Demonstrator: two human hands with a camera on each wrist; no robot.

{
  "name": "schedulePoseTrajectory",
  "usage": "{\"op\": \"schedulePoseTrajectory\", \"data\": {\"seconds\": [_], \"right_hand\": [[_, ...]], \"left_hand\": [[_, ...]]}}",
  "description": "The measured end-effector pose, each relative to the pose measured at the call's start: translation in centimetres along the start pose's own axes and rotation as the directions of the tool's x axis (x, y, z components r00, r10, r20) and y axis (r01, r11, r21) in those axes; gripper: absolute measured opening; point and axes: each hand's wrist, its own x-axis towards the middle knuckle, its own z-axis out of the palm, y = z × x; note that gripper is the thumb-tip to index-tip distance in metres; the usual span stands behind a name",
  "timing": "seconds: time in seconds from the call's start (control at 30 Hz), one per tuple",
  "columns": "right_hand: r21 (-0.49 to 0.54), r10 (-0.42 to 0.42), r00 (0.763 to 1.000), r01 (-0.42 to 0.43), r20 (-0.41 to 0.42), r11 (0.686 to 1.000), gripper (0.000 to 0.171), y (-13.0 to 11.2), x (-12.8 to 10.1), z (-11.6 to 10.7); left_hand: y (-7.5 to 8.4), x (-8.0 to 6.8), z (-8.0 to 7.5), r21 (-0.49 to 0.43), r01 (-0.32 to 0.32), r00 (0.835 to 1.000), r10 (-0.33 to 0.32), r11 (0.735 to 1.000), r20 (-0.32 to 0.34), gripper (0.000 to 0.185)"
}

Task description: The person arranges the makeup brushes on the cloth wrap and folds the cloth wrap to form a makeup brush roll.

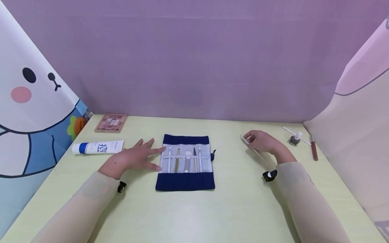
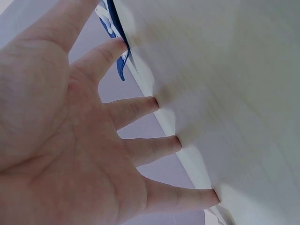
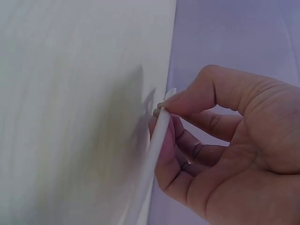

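An unrolled navy and grey fabric roll-up case (image 1: 185,182) lies in the middle of the table. Slim tools stand side by side under its strap, among them an olive stick (image 1: 177,162), a white wide-headed one (image 1: 187,158) and a dark-tipped one (image 1: 195,160). With fingers spread, my left hand (image 1: 136,157) rests at the case's left edge, thumb and index fingertip on the border. Thumb and fingers of my right hand (image 1: 263,141) pinch a thin white pencil-like stick (image 3: 157,140) near one end, right of the case. Its other end slants back toward my wrist.
At the left lie a white and blue tube (image 1: 103,147) and a pink palette (image 1: 111,123) behind it. Far right are a small glass bottle (image 1: 294,139) with a white cap, a white stick (image 1: 288,130) and a reddish-brown tube (image 1: 314,151). A purple cloth backdrop borders the table.
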Motion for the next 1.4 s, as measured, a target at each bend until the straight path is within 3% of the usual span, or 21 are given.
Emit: {"op": "schedulePoseTrajectory", "data": {"seconds": [0.37,0.9,1.17,1.4], "right_hand": [[0.010,-0.058,0.998,0.058,-0.035,0.998,0.052,-2.0,0.1,0.2],[0.210,-0.156,0.981,0.178,-0.118,0.961,0.055,-5.8,1.7,0.4],[0.427,-0.163,0.971,0.223,-0.172,0.876,0.058,-8.8,2.8,0.4],[0.582,-0.154,0.957,0.272,-0.245,0.766,0.056,-11.3,3.8,1.2]], "left_hand": [[-0.1,-0.1,0.1,0.013,-0.006,1.000,0.006,1.000,-0.012,0.094],[-0.1,0.0,0.0,0.009,0.001,1.000,-0.001,1.000,-0.009,0.094],[-0.1,0.1,-0.1,0.011,0.001,1.000,-0.001,1.000,-0.006,0.094],[0.0,0.0,-0.1,0.022,0.006,1.000,-0.006,1.000,-0.013,0.094]]}}
